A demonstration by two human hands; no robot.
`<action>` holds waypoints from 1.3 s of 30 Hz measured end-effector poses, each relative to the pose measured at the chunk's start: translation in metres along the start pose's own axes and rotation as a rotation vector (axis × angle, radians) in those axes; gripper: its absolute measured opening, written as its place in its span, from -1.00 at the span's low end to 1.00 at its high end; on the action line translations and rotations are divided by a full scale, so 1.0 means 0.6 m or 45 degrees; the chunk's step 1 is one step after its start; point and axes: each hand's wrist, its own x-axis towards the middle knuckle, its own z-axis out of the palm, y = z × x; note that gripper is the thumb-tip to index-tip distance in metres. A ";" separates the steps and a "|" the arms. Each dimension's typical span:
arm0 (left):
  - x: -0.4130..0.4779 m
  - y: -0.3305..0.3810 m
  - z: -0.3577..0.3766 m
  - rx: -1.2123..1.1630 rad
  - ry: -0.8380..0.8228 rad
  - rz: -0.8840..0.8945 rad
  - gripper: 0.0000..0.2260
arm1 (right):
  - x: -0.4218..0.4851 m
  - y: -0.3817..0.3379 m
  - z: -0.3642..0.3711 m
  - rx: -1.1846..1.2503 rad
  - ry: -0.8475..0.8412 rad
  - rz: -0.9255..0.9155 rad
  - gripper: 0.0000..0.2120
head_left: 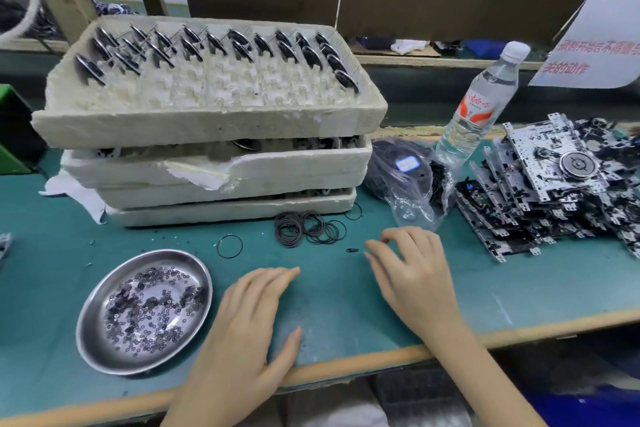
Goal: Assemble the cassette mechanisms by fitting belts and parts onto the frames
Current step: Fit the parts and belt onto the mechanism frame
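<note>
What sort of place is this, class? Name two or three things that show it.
Probably a factory assembly bench: a pile of metal cassette frames, stacked foam trays of flywheels, and loose rubber belts near a steel dish of washers.

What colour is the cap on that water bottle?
White. The cap tops the clear water bottle, seen in the head view.

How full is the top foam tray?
Partly full: the tray holds black wheels in its back rows and along its right side; the front slots sit bare.
</note>
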 end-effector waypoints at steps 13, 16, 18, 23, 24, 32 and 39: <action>0.000 0.007 -0.004 0.020 0.001 -0.003 -0.50 | 0.094 -0.005 0.063 -0.407 -0.320 -0.061 -0.72; -0.005 0.011 -0.014 0.005 0.012 0.005 -0.52 | 0.089 -0.002 0.072 -0.396 -0.317 -0.136 -0.71; -0.016 0.011 -0.029 0.089 0.017 0.055 -0.53 | 0.082 0.004 0.077 -0.389 -0.305 -0.156 -0.73; -0.063 -0.021 -0.102 0.384 0.079 0.143 -0.57 | 0.063 0.001 0.066 -0.079 -0.165 -0.001 -0.89; -0.067 -0.035 -0.122 0.475 0.115 0.134 -0.61 | 0.060 -0.009 0.057 0.014 -0.170 0.049 -0.84; -0.042 -0.186 -0.265 1.801 -0.254 -0.530 -0.83 | 0.023 -0.104 0.016 0.307 -0.133 0.205 -0.71; -0.047 -0.254 -0.273 2.278 -0.730 -0.563 -0.58 | 0.014 -0.128 0.025 0.417 -0.058 0.292 -0.72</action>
